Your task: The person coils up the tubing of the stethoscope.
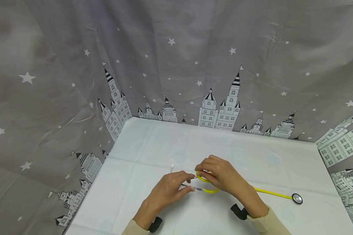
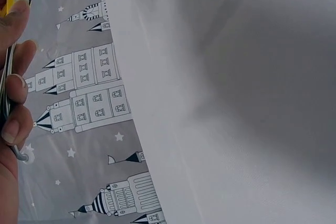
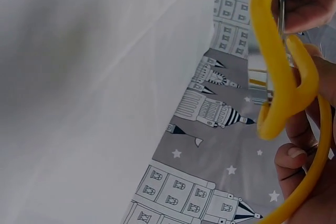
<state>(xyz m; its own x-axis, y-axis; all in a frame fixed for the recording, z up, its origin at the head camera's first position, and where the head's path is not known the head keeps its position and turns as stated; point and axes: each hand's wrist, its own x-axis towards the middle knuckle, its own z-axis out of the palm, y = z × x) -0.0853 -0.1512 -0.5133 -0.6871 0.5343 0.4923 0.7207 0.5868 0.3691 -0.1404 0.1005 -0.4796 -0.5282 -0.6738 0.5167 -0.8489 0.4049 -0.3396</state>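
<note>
A stethoscope with yellow tubing point(image 1: 272, 193) is held just over the white tabletop. My left hand point(image 1: 167, 190) grips its metal ear tubes point(image 2: 9, 69), the fingers curled round them at the left edge of the left wrist view. One white ear tip point(image 1: 172, 166) sticks out beyond that hand. With thumb and fingers, my right hand point(image 1: 223, 173) holds the yellow tubing near where it forks; the fork point(image 3: 286, 95) shows close up in the right wrist view. From under the right wrist the tube runs right to the round chest piece point(image 1: 297, 198).
A white cloth point(image 1: 153, 140) covers the table. Grey curtains point(image 1: 170, 65) printed with castles and stars hang along its back and sides. Black wrist mounts point(image 1: 239, 212) sit on both wrists, below the light sleeves point(image 1: 267, 222).
</note>
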